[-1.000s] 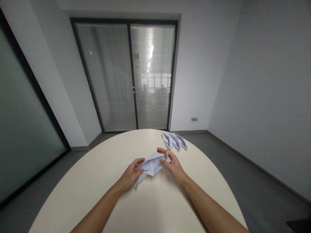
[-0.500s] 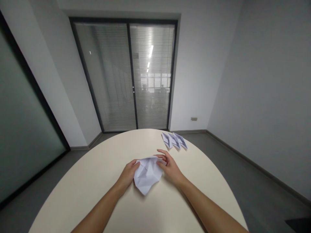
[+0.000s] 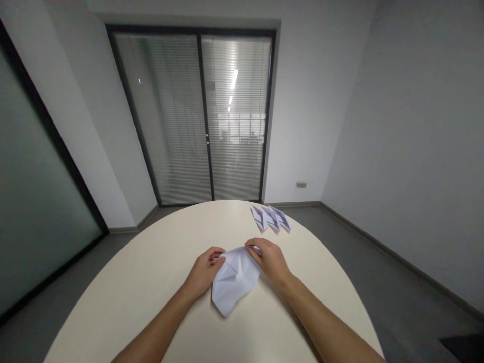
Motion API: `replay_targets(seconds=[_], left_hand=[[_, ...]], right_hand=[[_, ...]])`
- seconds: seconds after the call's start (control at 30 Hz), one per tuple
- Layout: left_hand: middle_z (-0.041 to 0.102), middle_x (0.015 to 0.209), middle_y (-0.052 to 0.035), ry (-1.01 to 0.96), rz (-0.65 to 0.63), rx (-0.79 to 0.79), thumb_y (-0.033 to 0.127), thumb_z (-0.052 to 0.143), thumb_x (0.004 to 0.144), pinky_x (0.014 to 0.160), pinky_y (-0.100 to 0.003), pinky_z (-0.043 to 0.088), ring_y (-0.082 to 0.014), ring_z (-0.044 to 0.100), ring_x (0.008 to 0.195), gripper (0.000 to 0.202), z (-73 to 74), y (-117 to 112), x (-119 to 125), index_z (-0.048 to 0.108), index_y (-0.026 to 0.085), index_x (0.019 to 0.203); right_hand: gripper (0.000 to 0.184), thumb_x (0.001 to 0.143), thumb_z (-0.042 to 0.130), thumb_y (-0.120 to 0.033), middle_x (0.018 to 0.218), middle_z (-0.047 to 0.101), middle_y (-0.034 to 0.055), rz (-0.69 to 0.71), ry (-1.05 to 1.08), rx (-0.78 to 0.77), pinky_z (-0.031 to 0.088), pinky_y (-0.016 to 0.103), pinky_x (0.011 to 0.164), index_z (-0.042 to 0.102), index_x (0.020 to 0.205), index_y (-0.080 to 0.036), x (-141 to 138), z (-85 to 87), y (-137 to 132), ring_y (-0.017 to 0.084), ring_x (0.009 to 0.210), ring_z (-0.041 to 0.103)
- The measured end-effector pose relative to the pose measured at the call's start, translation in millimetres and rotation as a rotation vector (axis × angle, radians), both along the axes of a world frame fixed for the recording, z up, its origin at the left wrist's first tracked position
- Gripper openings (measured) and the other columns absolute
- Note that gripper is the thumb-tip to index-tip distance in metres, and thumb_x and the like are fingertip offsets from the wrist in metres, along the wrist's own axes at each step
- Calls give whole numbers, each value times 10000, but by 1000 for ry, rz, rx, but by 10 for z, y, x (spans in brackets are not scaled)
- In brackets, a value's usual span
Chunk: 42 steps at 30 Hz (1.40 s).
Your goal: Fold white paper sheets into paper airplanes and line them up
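A creased, partly folded sheet of white paper (image 3: 235, 283) lies between my hands over the table, its lower corner pointing toward me. My left hand (image 3: 206, 269) is closed on the paper's upper left edge, thumb on top and fingers curled. At the upper right edge, my right hand (image 3: 269, 258) pinches the paper between thumb and fingers. Folds meet near the middle of the sheet, where a small raised crease shows. Farther off, several folded white paper pieces (image 3: 270, 218) lie in an overlapping row.
The round cream table (image 3: 151, 282) curves away on both sides, with its far edge just behind the folded pieces. Beyond it stand a dark-framed glass door with blinds (image 3: 238, 166) and plain walls. A dark object (image 3: 463, 348) is on the floor at lower right.
The paper has come slightly toward me and flattened, showing more of its surface. My right hand's raised fingers have closed onto its edge, and my left hand has shifted a little right.
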<state>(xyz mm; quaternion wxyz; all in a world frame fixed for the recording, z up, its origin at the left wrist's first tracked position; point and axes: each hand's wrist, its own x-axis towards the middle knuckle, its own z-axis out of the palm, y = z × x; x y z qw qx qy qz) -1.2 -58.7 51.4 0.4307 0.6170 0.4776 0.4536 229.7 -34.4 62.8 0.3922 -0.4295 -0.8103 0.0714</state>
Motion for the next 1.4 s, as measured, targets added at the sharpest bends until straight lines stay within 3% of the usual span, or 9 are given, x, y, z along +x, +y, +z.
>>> replay_targets(seconds=[0.17, 0.27, 0.37, 0.57, 0.83, 0.93, 1.07, 1.27, 1.4], left_hand=[[652, 1200, -96, 190, -25, 63, 293, 729, 725, 756, -289, 507, -198, 642, 896, 489, 73, -63, -83, 618, 216, 1195], [651, 1095, -65, 195, -67, 16, 242, 710, 700, 667, -255, 485, -165, 621, 798, 563, 82, -88, -95, 572, 212, 1245], [636, 871, -14, 140, -65, -31, 281, 668, 730, 603, -235, 444, -137, 575, 670, 380, 78, -74, -96, 617, 177, 1091], [657, 768, -29, 119, -80, -39, 349, 674, 749, 617, -239, 422, -164, 604, 697, 235, 65, -12, -134, 656, 152, 875], [735, 933, -92, 130, -76, 8, 364, 714, 754, 690, -282, 486, -225, 677, 832, 333, 124, -8, -192, 659, 168, 1017], [687, 1186, -106, 228, -83, 129, 304, 726, 743, 799, -304, 506, -246, 653, 1014, 415, 217, -70, -176, 660, 207, 1141], [657, 1272, -71, 416, -67, 289, 302, 736, 746, 945, -329, 468, -259, 610, 1134, 476, 305, -200, -69, 647, 256, 1212], [745, 909, -43, 506, 201, 264, 363, 543, 891, 821, -313, 455, -238, 666, 870, 213, 299, -226, 77, 717, 242, 882], [751, 865, -65, 346, 256, 154, 436, 527, 872, 733, -309, 462, -251, 665, 799, 290, 263, -78, -5, 704, 208, 853]], right_hand=[[143, 957, 567, -331, 961, 763, 28, -66, -12, -30, 524, 347, 812, 679, 1016, -265, 39, 41, 6, 235, 888, 715], [185, 988, 511, -304, 998, 750, 31, 48, -15, 2, 520, 309, 810, 638, 1115, -261, 89, 83, -11, 202, 901, 706], [224, 1004, 436, -218, 1072, 718, 59, 208, -132, 95, 505, 284, 825, 640, 1094, -239, 145, 94, -8, 179, 950, 678], [227, 961, 500, -199, 1134, 698, 73, 250, -202, 113, 499, 363, 874, 716, 982, -264, 186, 56, 42, 224, 1028, 646], [245, 847, 712, -474, 1217, 702, 96, 425, 361, -337, 368, 529, 1109, 752, 824, -234, 164, 78, -7, 289, 1291, 534], [314, 761, 783, -509, 1100, 748, 107, 392, 628, -493, 465, 496, 1012, 729, 838, -209, 122, 54, 14, 283, 1117, 659], [379, 746, 784, -542, 1006, 768, 110, 290, 813, -550, 539, 422, 862, 680, 859, -196, 37, -1, 47, 261, 942, 712], [408, 775, 745, -568, 957, 752, 89, 265, 815, -491, 538, 388, 842, 652, 929, -202, -27, -38, 48, 244, 908, 700], [622, 736, 818, -449, 1405, 555, 102, 346, 733, -495, 490, 430, 994, 551, 1278, -299, -7, -9, -10, 258, 1257, 558]])
